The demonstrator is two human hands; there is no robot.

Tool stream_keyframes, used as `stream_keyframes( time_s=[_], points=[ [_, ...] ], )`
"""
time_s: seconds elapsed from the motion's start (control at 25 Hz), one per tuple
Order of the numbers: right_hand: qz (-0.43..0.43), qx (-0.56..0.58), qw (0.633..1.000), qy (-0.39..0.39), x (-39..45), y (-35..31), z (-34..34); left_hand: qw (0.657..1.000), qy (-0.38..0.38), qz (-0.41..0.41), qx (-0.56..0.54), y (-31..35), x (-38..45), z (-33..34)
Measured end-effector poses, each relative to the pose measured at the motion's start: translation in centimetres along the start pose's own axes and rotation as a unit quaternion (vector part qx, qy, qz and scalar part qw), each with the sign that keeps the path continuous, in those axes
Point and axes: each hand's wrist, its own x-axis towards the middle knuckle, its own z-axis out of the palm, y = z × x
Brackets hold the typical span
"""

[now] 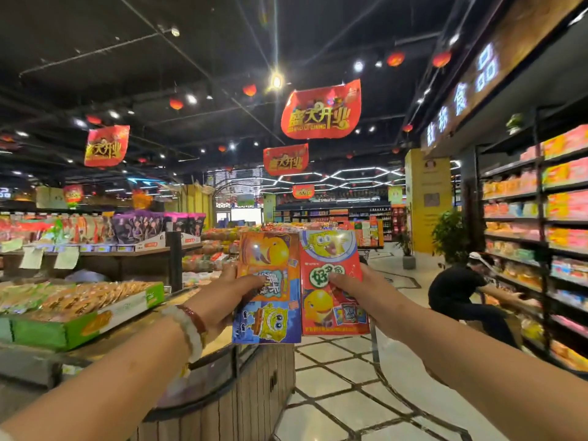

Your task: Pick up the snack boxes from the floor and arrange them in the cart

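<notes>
Two snack boxes are held upright, side by side and touching, at chest height above the tiled floor (334,370). The orange-and-blue box (267,291) is pinched by the left hand (222,297), thumb pressed on its front. The red box (332,281) is pinched likewise by the right hand (366,294). A counter (222,393) carrying packaged goods stands at left.

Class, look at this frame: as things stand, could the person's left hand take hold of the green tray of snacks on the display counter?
Probably not yet. The left hand already grips the orange and blue snack box, so it is not free. The green tray lies open on that side, nothing blocking it, but the hand would first have to release its box.
</notes>
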Motion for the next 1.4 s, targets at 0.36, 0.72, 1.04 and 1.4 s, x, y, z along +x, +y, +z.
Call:
stream_keyframes(
  time_s=[0.36, 0.72, 1.04, 1.4],
  points=[
    [0.013, -0.013, 0.992, 0.128, -5.6, -2.9, -2.0, 0.995, -0.095, 0.023, -0.013, 2.2, -0.8, 4.6],
    [0.021, -0.085, 0.931, 0.354, -23.3, -6.8, -5.3, 0.937, -0.344, 0.015, -0.061, 3.0, -6.8, 16.5],
    [0.049, -0.181, 0.793, 0.579, -47.8, -14.1, -7.8, 0.815, -0.571, -0.021, -0.100, 4.5, -22.9, 34.5],
    [0.080, -0.288, 0.600, 0.742, -77.6, -25.8, -3.0, 0.628, -0.765, 0.053, -0.137, 10.3, -53.1, 49.7]
  ],
)
